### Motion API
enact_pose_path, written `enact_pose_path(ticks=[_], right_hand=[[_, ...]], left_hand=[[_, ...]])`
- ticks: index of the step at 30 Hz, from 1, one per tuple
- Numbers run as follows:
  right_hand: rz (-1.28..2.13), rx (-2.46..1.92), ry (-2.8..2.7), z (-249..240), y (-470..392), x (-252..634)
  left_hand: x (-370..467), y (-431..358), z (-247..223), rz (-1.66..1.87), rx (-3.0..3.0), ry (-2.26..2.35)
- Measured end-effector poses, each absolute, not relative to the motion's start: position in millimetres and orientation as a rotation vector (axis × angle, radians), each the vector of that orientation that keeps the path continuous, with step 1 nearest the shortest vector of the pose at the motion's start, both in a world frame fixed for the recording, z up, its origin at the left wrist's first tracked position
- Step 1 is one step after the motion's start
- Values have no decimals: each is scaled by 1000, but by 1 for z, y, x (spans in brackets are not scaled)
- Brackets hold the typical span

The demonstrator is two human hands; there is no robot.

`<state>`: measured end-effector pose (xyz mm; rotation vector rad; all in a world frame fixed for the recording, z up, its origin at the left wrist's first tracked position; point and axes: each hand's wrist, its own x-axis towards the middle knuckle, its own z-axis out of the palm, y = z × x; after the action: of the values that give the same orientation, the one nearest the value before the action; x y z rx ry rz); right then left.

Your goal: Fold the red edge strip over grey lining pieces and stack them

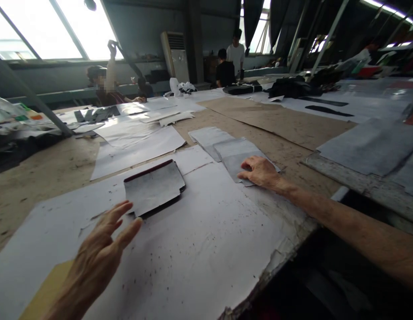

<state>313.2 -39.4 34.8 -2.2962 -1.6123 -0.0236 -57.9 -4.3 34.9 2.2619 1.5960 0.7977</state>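
Observation:
My left hand hovers with its fingers apart over the white paper, just short of the near corner of a grey panel. That panel has a dark red strip along its far edge and dark material under its near edge. My right hand rests on a pale grey sheet, thumb and fingertips bent toward each other at its near end. Whether the sheet is pinched between them is too small to tell. Another pale sheet lies partly beneath it.
White sheets and brown paper cover the far table. A slanted metal pole stands at left. The table's ragged edge runs along the near right. Several people are beyond, one at the far left with an arm raised.

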Motion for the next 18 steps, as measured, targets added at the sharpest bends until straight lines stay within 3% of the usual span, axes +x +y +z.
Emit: enact_pose_path(ticks=[9,18], right_hand=[[76,-2317,-1645,26,-23,326],[252,-2188,-1562,30,-26,336]], left_hand=[[49,-32,36,717,2470,915],[132,4,22,518,2829,704]])
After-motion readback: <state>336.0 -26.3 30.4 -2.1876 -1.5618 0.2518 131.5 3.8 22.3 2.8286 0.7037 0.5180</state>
